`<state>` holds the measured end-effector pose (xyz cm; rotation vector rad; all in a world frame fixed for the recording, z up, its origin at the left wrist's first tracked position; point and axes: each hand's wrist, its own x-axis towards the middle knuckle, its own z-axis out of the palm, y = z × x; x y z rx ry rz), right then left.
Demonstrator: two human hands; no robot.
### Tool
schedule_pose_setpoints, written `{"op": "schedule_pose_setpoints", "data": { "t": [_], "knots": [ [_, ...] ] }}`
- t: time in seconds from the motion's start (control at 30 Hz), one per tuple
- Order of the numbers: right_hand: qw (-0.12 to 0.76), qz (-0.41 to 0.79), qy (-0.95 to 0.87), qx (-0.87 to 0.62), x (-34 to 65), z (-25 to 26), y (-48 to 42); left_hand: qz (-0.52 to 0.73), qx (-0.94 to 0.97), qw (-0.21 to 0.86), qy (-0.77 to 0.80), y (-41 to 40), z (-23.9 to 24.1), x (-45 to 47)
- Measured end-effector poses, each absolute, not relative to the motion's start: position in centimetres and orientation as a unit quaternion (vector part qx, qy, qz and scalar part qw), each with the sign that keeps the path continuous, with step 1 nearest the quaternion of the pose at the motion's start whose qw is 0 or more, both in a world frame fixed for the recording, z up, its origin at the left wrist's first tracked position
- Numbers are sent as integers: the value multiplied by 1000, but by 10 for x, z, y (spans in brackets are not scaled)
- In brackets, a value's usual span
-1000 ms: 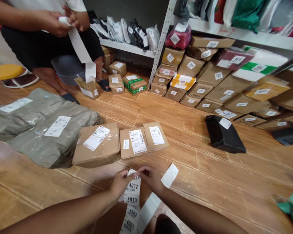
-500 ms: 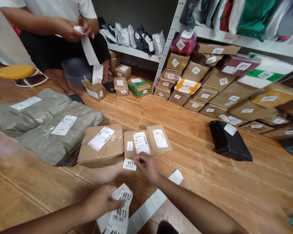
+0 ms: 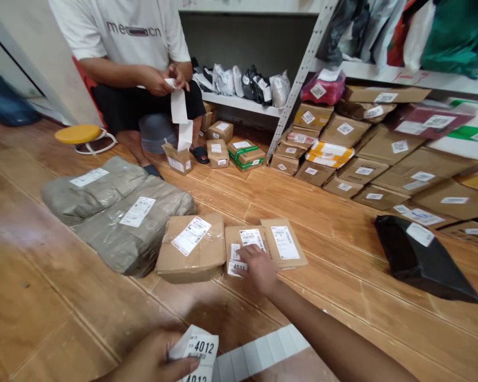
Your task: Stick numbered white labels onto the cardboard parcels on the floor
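Observation:
My left hand [image 3: 159, 358] grips a strip of numbered stickers [image 3: 197, 350]; its top one reads 4012. My right hand [image 3: 258, 268] reaches forward and presses a small numbered sticker [image 3: 236, 267] onto the middle cardboard parcel [image 3: 242, 245], fingers flat on it. That parcel lies between a larger cardboard parcel [image 3: 191, 252] on its left and a smaller one [image 3: 284, 243] on its right. A spent strip of white backing paper [image 3: 263, 350] lies on the floor under my right forearm.
Two grey plastic-wrapped bundles [image 3: 119, 215] lie at the left. A black bag parcel [image 3: 422, 257] lies at the right. Many labelled boxes [image 3: 362, 159] are stacked under a metal shelf. A seated person [image 3: 135, 58] across from me holds a label roll beside a yellow stool [image 3: 77, 135].
My right hand moved forward with the peeled sticker and put it down on the middle parcel. My left hand with the strip dropped toward me. The view tilted up.

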<state>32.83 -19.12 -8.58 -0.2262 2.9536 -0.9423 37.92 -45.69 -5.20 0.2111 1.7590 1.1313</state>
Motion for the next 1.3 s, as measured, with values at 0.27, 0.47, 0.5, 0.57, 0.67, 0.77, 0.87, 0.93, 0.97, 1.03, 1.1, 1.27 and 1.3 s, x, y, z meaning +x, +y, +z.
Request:
{"op": "schedule_pose_setpoints", "data": {
  "t": [0.27, 0.47, 0.5, 0.57, 0.67, 0.77, 0.87, 0.93, 0.97, 1.03, 1.1, 1.27, 1.3],
  "knots": [
    [199, -580, 778, -134, 355, -27, -268, 604, 58, 396, 689, -459, -53, 357],
    [148, -724, 670, 69, 358, -74, -309, 704, -94, 277, 647, -466, -72, 346],
    [141, -739, 651, 99, 361, -80, -315, 702, -100, 269, 652, -467, -78, 347],
    [141, -753, 626, 148, 366, -92, -326, 697, -105, 248, 665, -470, -91, 350],
    [144, -742, 623, 199, 376, -108, -335, 701, -108, 278, 648, -472, -106, 358],
    [140, -731, 633, 215, 386, -116, -332, 690, -96, 355, 624, -473, -110, 366],
    [150, -721, 653, 178, 394, -115, -322, 655, -94, 377, 649, -474, -107, 374],
    [147, -704, 682, 132, 397, -112, -316, 638, -105, 374, 665, -472, -103, 378],
    [142, -697, 694, 111, 397, -111, -313, 634, -111, 371, 669, -470, -102, 380],
    [124, -686, 712, 87, 394, -109, -309, 632, -113, 368, 673, -466, -101, 380],
    [95, -662, 740, 73, 387, -109, -302, 633, -101, 380, 667, -464, -101, 379],
    [16, -586, 807, 69, 346, -110, -270, 580, -10, 412, 703, -471, -104, 377],
    [11, -570, 819, 67, 335, -111, -262, 566, 7, 410, 715, -474, -104, 379]
  ]
}}
